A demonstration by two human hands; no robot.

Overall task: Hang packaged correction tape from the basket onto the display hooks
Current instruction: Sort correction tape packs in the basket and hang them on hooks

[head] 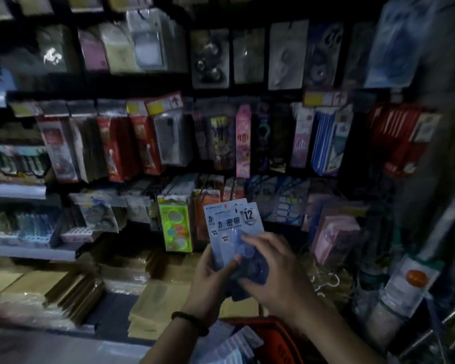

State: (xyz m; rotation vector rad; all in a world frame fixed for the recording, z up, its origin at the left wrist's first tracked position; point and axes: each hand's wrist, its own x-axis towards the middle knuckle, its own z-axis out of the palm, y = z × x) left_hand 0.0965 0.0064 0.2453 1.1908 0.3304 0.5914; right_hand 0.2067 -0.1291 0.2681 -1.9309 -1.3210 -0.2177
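1. The left thumb [233, 261] lies across the front of a small fanned stack of blue correction tape packs [234, 222]. The rest of the left hand [210, 282] wraps around the stack's left edge, gripping it.
2. The right hand [276, 269] curls its fingers [250, 241] over the lower right of the stack, where the clear bubbles sit, and grips the front pack.
3. The stack is upright at chest level, in front of the lower rows of hanging goods and above the red basket [279, 334]. More pale packs [231, 345] lie in the basket.
4. The step in hand appears to be peeling one pack off the stack. To do it well, slide the front pack up and free with the right hand while the left steadies the others. Then find the punched hole at its top by touch and aim it at a hook tip. The hooks themselves are lost in the dim, blurred display.
5. The front pack shows a badge reading "12" at top right and large Chinese characters, with "密带" legible. The brand line above is too small to read.
6. A dark beaded bracelet [191, 321] circles the left wrist.
7. A bright green pack [175, 224] hangs just left of the stack. Higher up, a yellow shelf label [166, 103] carries a red arrow.
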